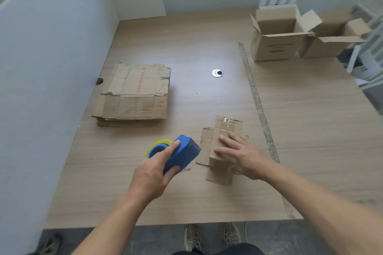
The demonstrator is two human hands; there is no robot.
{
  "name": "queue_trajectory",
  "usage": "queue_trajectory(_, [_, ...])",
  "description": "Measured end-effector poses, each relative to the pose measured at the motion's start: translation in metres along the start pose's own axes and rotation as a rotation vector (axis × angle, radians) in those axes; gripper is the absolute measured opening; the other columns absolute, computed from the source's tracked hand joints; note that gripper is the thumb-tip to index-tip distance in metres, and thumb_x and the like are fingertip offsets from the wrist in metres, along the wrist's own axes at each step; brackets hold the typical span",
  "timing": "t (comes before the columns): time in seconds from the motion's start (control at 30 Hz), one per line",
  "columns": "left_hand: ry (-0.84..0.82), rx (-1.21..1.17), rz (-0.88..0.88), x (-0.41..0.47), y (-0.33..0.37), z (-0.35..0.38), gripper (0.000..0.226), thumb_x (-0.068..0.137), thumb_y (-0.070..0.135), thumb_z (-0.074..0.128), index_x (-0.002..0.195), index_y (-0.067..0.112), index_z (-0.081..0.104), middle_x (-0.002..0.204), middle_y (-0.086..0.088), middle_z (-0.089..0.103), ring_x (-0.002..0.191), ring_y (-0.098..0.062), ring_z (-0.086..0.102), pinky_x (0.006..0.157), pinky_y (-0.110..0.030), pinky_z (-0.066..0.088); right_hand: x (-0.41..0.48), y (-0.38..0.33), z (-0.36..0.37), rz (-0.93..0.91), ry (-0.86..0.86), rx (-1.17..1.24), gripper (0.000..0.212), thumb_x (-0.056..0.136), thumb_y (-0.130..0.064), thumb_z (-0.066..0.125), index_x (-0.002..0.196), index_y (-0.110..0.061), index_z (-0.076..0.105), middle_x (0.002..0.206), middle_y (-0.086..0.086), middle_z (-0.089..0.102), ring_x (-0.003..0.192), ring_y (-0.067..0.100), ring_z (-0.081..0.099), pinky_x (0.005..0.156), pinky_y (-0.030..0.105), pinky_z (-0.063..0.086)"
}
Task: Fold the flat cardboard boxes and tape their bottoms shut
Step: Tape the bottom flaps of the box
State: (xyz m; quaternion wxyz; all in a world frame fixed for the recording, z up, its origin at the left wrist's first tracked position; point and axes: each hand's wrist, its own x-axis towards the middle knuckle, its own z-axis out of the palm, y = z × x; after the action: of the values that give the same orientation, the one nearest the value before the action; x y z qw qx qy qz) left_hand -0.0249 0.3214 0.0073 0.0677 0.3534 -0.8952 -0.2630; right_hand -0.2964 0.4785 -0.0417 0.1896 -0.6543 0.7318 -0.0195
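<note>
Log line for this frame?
left hand: grips tape gun | right hand: rests on small box | flat stack: left | open boxes: far right

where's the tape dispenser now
Head view, lower centre: the tape dispenser is gripped in the left hand, just left of the small box the right hand presses.

Place: I take this for an office cubicle used for packing.
Signs: table (186,192) with cable grommet (217,73), white partition (51,68), flat boxes (132,93), open boxes (275,35).
</note>
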Motion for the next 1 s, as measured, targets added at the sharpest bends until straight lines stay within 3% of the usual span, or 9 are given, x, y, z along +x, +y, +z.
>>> queue_trajectory(0.13, [0.090,0.207,0.252,-0.003,0.003,0.004,0.067,0.087,0.037,0.063,0.144,0.047,0.030,0.084,0.009,0.062,0.061,-0.024,0.052,0.058,-0.030,0.042,-0.002,0.020,-0.011,-0.083,0.034,-0.055,0.071,0.091,-0.016,0.064,0.147,-0.045,0.030,0.163,-0.005,0.017,0.151,0.032,0.008,0.119,0.049,0.022])
queue_trajectory(0.33, [0.220,0.436,0.552,-0.006,0.016,0.002,0.059,0.089,0.034,0.051,0.145,0.033,0.036,0.081,0.002,0.057,0.060,-0.020,0.050,0.060,-0.033,0.046,-0.014,0.048,-0.013,-0.167,0.028,-0.017,0.066,0.099,-0.011,0.051,0.150,-0.045,0.027,0.157,-0.020,-0.002,0.149,0.018,-0.009,0.115,0.046,0.034])
queue_trajectory(0.43, [0.266,0.435,0.560,-0.010,0.028,0.004,0.061,0.089,0.033,0.053,0.147,0.036,0.033,0.083,0.001,0.058,0.064,-0.020,0.052,0.063,-0.033,0.047,-0.019,0.046,-0.021,-0.180,0.019,-0.007,0.064,0.097,-0.033,0.055,0.152,-0.044,0.023,0.160,-0.015,0.004,0.152,0.023,-0.002,0.118,0.045,0.027])
queue_trajectory(0.5, [0.285,0.426,0.560,-0.011,0.034,0.005,0.062,0.090,0.033,0.054,0.147,0.036,0.030,0.084,0.000,0.059,0.065,-0.020,0.053,0.064,-0.034,0.049,-0.020,0.035,-0.028,-0.187,0.212,0.050,0.060,0.093,-0.050,0.051,0.149,-0.042,0.032,0.159,-0.006,0.028,0.149,0.029,0.022,0.113,0.050,0.034])
queue_trajectory(0.63, [0.289,0.420,0.565,-0.011,0.044,0.006,0.060,0.092,0.033,0.054,0.147,0.034,0.032,0.085,-0.001,0.061,0.066,-0.021,0.054,0.064,-0.034,0.050,-0.021,0.010,-0.044,-0.201,0.468,0.368,0.051,0.091,-0.048,0.055,0.136,-0.025,0.057,0.137,-0.003,0.058,0.128,0.020,0.052,0.106,0.037,0.042])
queue_trajectory(0.7, [0.280,0.417,0.551,-0.010,0.050,0.007,0.059,0.091,0.034,0.054,0.147,0.033,0.035,0.086,0.000,0.062,0.067,-0.020,0.055,0.062,-0.033,0.050,-0.023,-0.002,-0.056,-0.182,0.415,0.552,0.044,0.092,-0.039,0.063,0.131,-0.019,0.063,0.126,-0.006,0.064,0.113,0.007,0.058,0.098,0.024,0.044])
queue_trajectory(0.77, [0.270,0.407,0.536,-0.008,0.055,0.007,0.060,0.091,0.034,0.054,0.147,0.031,0.036,0.088,0.001,0.063,0.067,-0.019,0.056,0.062,-0.033,0.049,-0.025,-0.008,-0.064,-0.112,0.351,0.720,0.032,0.094,-0.029,0.065,0.124,-0.019,0.067,0.115,-0.011,0.068,0.101,0.001,0.061,0.087,0.022,0.048])
queue_trajectory(0.87, [0.243,0.388,0.538,-0.004,0.063,0.006,0.064,0.090,0.035,0.055,0.150,0.032,0.032,0.089,0.001,0.063,0.068,-0.018,0.056,0.062,-0.033,0.050,-0.027,-0.010,-0.070,-0.056,0.254,0.833,0.029,0.097,-0.027,0.060,0.125,-0.025,0.067,0.117,-0.012,0.068,0.106,0.002,0.062,0.091,0.023,0.049])
queue_trajectory(1.0, [0.197,0.376,0.568,-0.002,0.068,0.006,0.074,0.091,0.035,0.055,0.156,0.037,0.019,0.089,0.002,0.061,0.069,-0.018,0.054,0.064,-0.033,0.050,-0.030,-0.009,-0.079,-0.028,0.215,0.921,0.025,0.099,-0.022,0.056,0.120,-0.019,0.070,0.114,-0.009,0.070,0.103,-0.002,0.061,0.085,0.010,0.045])
